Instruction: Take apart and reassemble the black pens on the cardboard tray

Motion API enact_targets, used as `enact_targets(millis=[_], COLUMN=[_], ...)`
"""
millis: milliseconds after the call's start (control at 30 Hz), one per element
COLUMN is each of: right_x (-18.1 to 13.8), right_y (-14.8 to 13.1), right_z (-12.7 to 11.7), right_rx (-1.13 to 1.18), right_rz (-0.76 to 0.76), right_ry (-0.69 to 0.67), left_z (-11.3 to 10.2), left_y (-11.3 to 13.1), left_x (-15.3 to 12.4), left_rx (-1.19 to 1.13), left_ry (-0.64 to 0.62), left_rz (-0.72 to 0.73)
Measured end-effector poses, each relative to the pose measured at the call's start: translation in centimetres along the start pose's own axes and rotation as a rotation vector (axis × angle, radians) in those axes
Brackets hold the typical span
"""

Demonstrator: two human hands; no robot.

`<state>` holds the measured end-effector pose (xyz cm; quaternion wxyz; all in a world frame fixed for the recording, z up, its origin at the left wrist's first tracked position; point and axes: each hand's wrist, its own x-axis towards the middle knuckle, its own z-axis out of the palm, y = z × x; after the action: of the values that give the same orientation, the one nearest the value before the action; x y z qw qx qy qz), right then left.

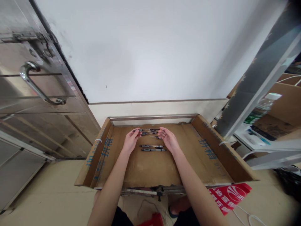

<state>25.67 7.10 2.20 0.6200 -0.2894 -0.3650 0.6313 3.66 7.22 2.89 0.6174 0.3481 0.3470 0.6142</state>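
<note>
My left hand [130, 140] and my right hand [168, 139] reach over a flat cardboard tray [145, 169] with raised sides. Between their fingertips I hold a dark pen [148, 129] by its two ends, level and just above the cardboard. A second pen [149, 133] lies slanted right under it. Two more pens lie parallel between my hands: one pen [151, 146] and another pen [153, 150] just nearer to me.
The tray's cardboard walls [98, 150] carry blue print. A metal door with a curved handle [37, 88] stands at the left. A white wall rises behind. A shelf with a water bottle [261, 110] is at the right. A red printed sheet [229, 194] lies at the front right.
</note>
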Motion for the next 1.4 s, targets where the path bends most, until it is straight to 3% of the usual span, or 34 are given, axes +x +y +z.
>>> enact_targets(millis=[467, 833, 967, 1100, 1233, 1300, 1400], right_x=[-0.3, -1.1, -1.1, -0.3, 0.4, 0.5, 0.3], right_y=[0.1, 0.2, 0.0, 0.3, 0.9, 1.2, 1.5], right_z=[0.4, 1.0, 1.2, 0.5, -0.9, -1.3, -1.5], right_rx=[-0.056, -0.214, -0.224, -0.278, -0.608, -0.9, -1.255], right_rz=[0.002, 0.131, 0.111, -0.025, -0.211, -0.287, -0.364], right_ry=[-0.054, -0.259, -0.221, 0.007, 0.295, 0.286, 0.15], left_z=[0.2, 0.8, 0.7, 0.3, 0.0, -0.1, -0.1], left_y=[0.0, 0.0, 0.0, -0.1, -0.1, 0.0, 0.1], left_x=[-0.3, -0.9, -0.7, -0.2, 0.1, 0.2, 0.2], left_rx=[0.02, 0.12, 0.078, 0.014, -0.025, -0.038, -0.047], left_ry=[-0.054, -0.177, -0.139, -0.041, 0.051, 0.082, 0.117], left_rz=[-0.023, -0.122, -0.088, -0.04, -0.001, 0.01, 0.016])
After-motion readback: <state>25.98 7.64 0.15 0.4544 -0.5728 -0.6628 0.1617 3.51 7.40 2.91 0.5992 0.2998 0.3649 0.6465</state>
